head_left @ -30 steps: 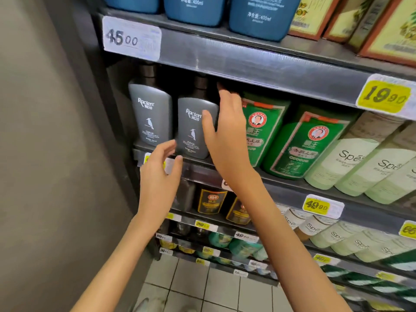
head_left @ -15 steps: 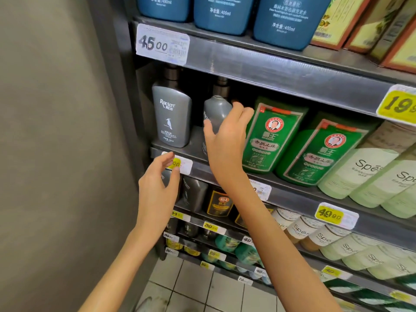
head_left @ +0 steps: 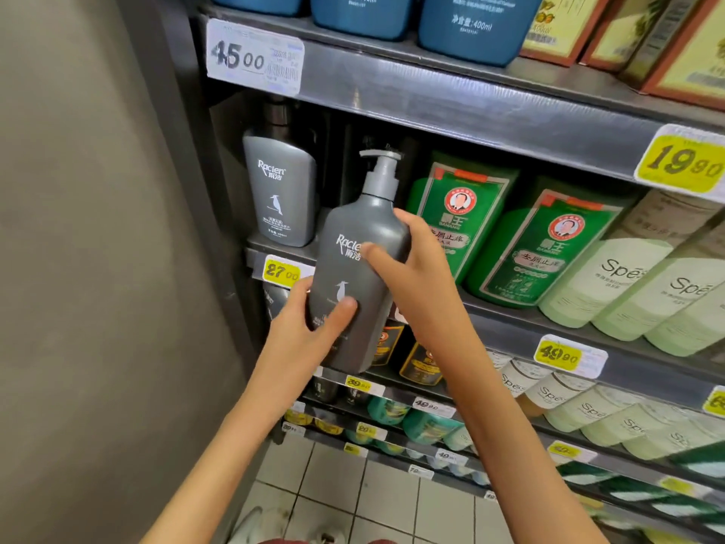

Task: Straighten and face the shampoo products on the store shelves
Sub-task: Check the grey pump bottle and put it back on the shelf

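Note:
A tall grey pump bottle (head_left: 359,276) of shampoo is out in front of the shelf, upright and tilted slightly, label toward me. My left hand (head_left: 310,331) grips its lower part, thumb across the front. My right hand (head_left: 412,268) holds its right side near the label, thumb on the front. A smaller grey bottle (head_left: 280,190) of the same brand stands on the shelf (head_left: 259,249) at the far left, facing out. A dark gap lies behind the held bottle.
Green shampoo bottles (head_left: 455,214) lean to the right of the gap, then pale green bottles (head_left: 612,284). Blue bottles (head_left: 467,25) stand on the shelf above. A grey wall (head_left: 98,268) closes the left side. Lower shelves hold several more bottles; tiled floor (head_left: 353,496) lies below.
My right hand pulled the pump bottle out of the shelf toward me. My left hand left the shelf edge and took hold of the bottle's lower part.

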A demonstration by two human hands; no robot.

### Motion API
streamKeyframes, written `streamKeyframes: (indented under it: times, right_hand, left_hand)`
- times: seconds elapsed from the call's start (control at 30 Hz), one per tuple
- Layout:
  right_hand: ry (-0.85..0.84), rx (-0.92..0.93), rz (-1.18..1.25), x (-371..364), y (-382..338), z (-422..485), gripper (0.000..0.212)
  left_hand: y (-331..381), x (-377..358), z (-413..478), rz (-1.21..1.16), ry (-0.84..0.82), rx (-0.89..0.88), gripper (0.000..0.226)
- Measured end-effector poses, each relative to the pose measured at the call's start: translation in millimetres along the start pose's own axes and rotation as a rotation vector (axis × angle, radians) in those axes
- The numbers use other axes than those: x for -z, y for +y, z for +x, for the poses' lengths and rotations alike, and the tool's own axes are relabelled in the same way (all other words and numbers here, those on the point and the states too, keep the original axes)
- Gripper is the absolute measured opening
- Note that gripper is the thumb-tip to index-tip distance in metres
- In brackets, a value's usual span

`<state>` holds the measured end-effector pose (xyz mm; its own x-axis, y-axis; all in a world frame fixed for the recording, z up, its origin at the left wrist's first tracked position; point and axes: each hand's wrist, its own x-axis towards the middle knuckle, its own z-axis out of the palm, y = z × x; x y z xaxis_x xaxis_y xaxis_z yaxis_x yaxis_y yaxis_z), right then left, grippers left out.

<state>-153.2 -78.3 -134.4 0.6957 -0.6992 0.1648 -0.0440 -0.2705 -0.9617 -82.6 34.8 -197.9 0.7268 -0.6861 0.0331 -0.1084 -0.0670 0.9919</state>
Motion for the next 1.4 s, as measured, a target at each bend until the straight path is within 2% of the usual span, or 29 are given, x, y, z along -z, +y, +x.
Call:
streamKeyframes:
  times: [0.1, 0.23, 0.33, 0.43, 0.5, 0.57, 0.6, 0.67, 0.73, 0.8, 0.87, 0.93, 1.0, 1.03, 1.1, 1.13, 1.17, 1.2, 1.23, 1.27, 1.33, 1.4]
  right_hand:
    - [-0.075, -0.127, 0.093, 7, 17, -17, 0.041]
    - [-0.131, -0.224, 0.157, 19, 39, -33, 0.030]
    - [-0.233, -0.318, 0.455, 24, 49, -42, 0.030]
    - [-0.198, -0.276, 0.528, 25, 50, -49, 0.033]
    - [-0.131, -0.234, 0.499, 24, 47, -50, 0.042]
    - [-0.072, -0.240, 0.495, 23, 46, -50, 0.050]
    - [-0.058, -0.250, 0.490, 22, 47, -50, 0.054]
    - [-0.067, -0.279, 0.500, 19, 49, -50, 0.059]
    - [-0.093, -0.310, 0.497, 21, 51, -50, 0.064]
    - [-0.129, -0.360, 0.472, 26, 53, -48, 0.067]
    - [-0.220, -0.416, 0.515, 30, 56, -47, 0.056]
    - [-0.265, -0.452, 0.563, 31, 58, -47, 0.039]
    - [-0.239, -0.467, 0.610, 32, 60, -46, 0.020]
    - [-0.215, -0.467, 0.631, 33, 61, -45, 0.013]
    - [-0.168, -0.439, 0.633, 34, 57, -43, 0.014]
    - [-0.152, -0.409, 0.612, 33, 54, -42, 0.019]
    - [-0.141, -0.378, 0.583, 30, 51, -41, 0.022]
    - [-0.135, -0.355, 0.549, 26, 46, -40, 0.024]
    - [-0.127, -0.343, 0.512, 20, 42, -40, 0.023]
    - [-0.109, -0.343, 0.484, 14, 38, -40, 0.022]
    - [-0.040, -0.360, 0.453, 3, 29, -39, 0.024]
    - [0.032, -0.363, 0.414, -4, 25, -38, 0.032]
  left_hand:
    - [-12, -4, -11, -0.083, -0.126, 0.095, 0.054]
    - [-25, -5, -26, -0.150, -0.204, 0.114, 0.053]
    - [-28, -5, -32, -0.163, -0.279, 0.114, 0.049]
    - [-24, -13, -40, -0.179, -0.315, 0.129, 0.047]
    - [-18, -21, -47, 0.009, -0.289, 0.076, 0.064]
    - [-13, -32, -55, 0.281, -0.234, 0.016, 0.102]
    - [-13, -37, -57, 0.367, -0.180, -0.008, 0.114]
    - [-13, -42, -56, 0.388, -0.096, -0.029, 0.111]
    - [-14, -36, -52, 0.254, -0.172, 0.018, 0.087]
    - [-16, -22, -48, 0.007, -0.370, 0.113, 0.065]
    - [-17, -10, -51, -0.251, -0.569, 0.219, 0.059]
    - [-27, -8, -53, -0.384, -0.620, 0.307, 0.064]
    - [-35, -7, -50, -0.435, -0.568, 0.396, 0.062]
    - [-37, -6, -48, -0.436, -0.528, 0.407, 0.054]
    - [-40, -1, -47, -0.357, -0.422, 0.342, 0.032]
    - [-37, 0, -49, -0.226, -0.379, 0.274, 0.035]
    - [-34, 0, -51, -0.051, -0.338, 0.189, 0.050]
    - [-31, -4, -54, 0.114, -0.277, 0.118, 0.077]
    - [-26, -11, -57, 0.241, -0.195, 0.094, 0.102]
    - [-21, -18, -59, 0.337, -0.109, 0.088, 0.119]
    - [-18, -28, -58, 0.518, 0.015, 0.040, 0.128]
    - [-17, -32, -49, 0.626, 0.069, -0.036, 0.122]
